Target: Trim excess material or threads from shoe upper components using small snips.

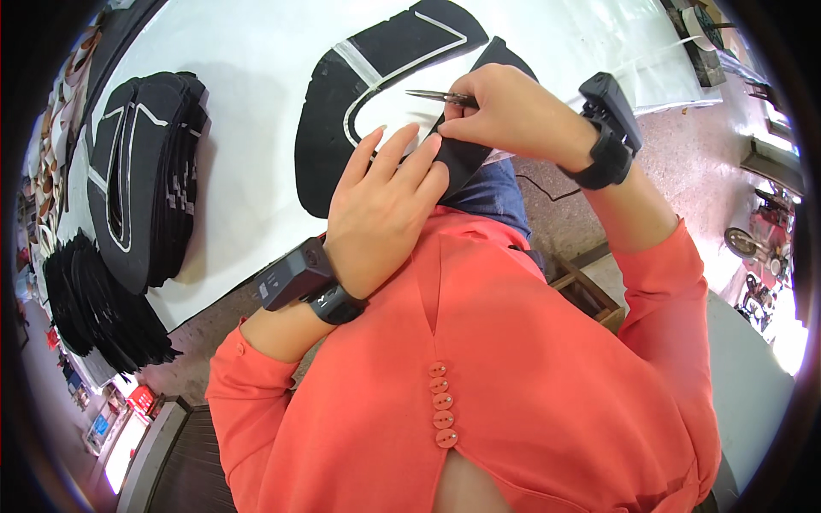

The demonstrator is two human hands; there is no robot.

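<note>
A flat, U-shaped black piece (321, 141), like a shoe upper, lies on the white table with white tape (425, 60) along its inner edge. My left hand (378, 205) rests on its near side, fingers stretched out and slightly apart. My right hand (500, 107) is closed over the right arm of the piece. Slim pointed metal scissors (432, 96) stick out of that hand to the left, their handles hidden in the palm. Its thumb and fingertips pinch close to the inner edge; whether they also hold tape there is hidden.
At left, a tall stack of similar black pieces (152, 184) with white tape stands on the white table cover (248, 171). Nearer, another black stack (103, 303) sits at the table's edge. A spool (703, 30) is at the far right. Below the table is a wooden crate (590, 295).
</note>
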